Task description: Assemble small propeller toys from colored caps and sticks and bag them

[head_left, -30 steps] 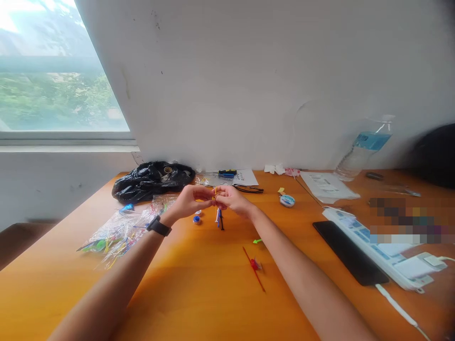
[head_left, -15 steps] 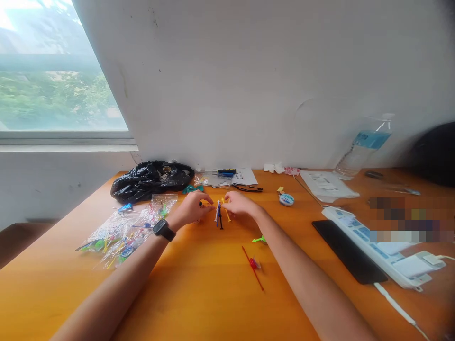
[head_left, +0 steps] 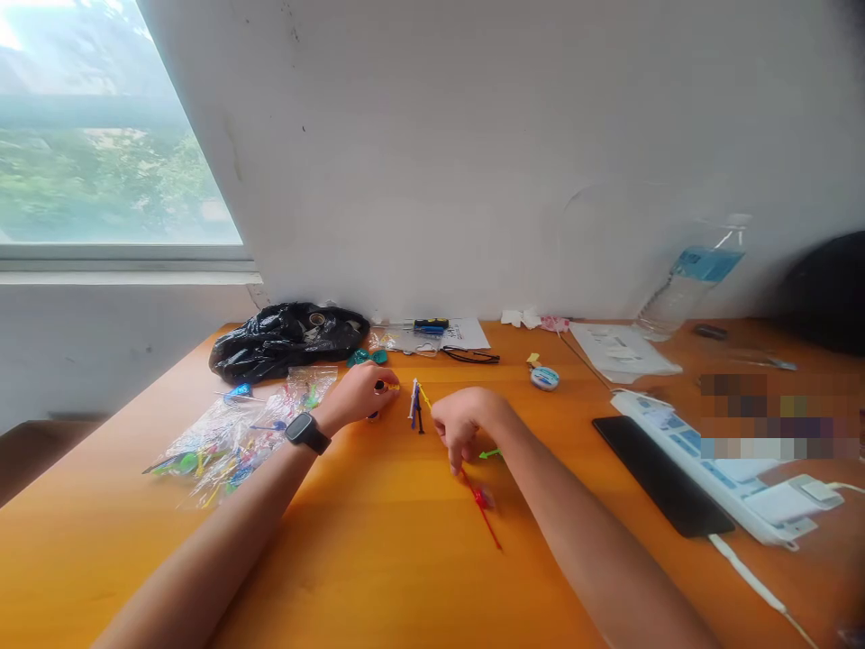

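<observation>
My left hand (head_left: 363, 394), with a dark watch on the wrist, is closed in a pinch at the table's left middle. A small yellow bit shows at its fingertips, too small to name. Just right of it stand several thin plastic sticks, white, blue, black and yellow, leaning together in a small stand-like cluster (head_left: 415, 406). My right hand (head_left: 469, 422) reaches down, fingers loosely apart, its fingertips at the upper end of a red plastic stick (head_left: 487, 518) with a red knot-like middle. A green arrow-tipped piece (head_left: 489, 454) lies beside it, partly behind my right forearm.
Clear bags of colourful plastic pieces (head_left: 223, 446) lie left, before a black plastic bag (head_left: 287, 342). At the back are papers (head_left: 466, 334), a screwdriver-like tool (head_left: 431, 325) and a round tin-like item (head_left: 544, 378). A phone (head_left: 659, 473), power strip (head_left: 716, 464) and bottle (head_left: 696, 279) stand right.
My right hand has left the cluster and moved right and toward me, down to the red stick. My left hand has drawn slightly left from the cluster. The cluster stays standing.
</observation>
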The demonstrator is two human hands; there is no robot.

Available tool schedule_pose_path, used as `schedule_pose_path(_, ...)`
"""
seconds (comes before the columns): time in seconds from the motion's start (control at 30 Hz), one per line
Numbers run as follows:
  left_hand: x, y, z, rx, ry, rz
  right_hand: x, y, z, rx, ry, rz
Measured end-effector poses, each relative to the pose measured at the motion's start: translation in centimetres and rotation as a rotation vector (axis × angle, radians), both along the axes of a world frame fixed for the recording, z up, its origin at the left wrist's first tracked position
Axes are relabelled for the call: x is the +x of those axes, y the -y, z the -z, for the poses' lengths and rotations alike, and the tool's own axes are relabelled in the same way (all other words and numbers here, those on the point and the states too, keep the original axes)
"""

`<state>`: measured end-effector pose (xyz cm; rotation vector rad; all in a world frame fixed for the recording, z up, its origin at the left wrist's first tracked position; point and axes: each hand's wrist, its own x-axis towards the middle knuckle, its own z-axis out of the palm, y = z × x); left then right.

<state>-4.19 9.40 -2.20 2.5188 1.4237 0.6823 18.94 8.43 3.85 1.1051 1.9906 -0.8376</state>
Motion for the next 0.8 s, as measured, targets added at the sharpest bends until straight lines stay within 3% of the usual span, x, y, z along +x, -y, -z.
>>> schedule_pose_path(0.3, -0.9, -0.3, -1.7, 0.063, 0.116, 0.003, -1.7, 1.3, 0.2, 0.005, 0.079, 0.034)
schedule_pose_path(0.53, -1.7, -0.5, -3.1, 0.084, 0.182, -0.006, -1.4, 1.7, 1.0, 0.175, -0.262, 0.326)
schedule_pose_path(0.67, -1.2, -0.3, -2.7, 0.029, 0.199, 0.018, -0.6, 0.9, 0.9, 0.035, -0.123, 0.108)
schedule_pose_path(0.8, -0.4, 0.1, -1.6, -0.009, 0.142, 0.007, 0.7, -0.2, -0.1, -0.133, -0.435, 0.009)
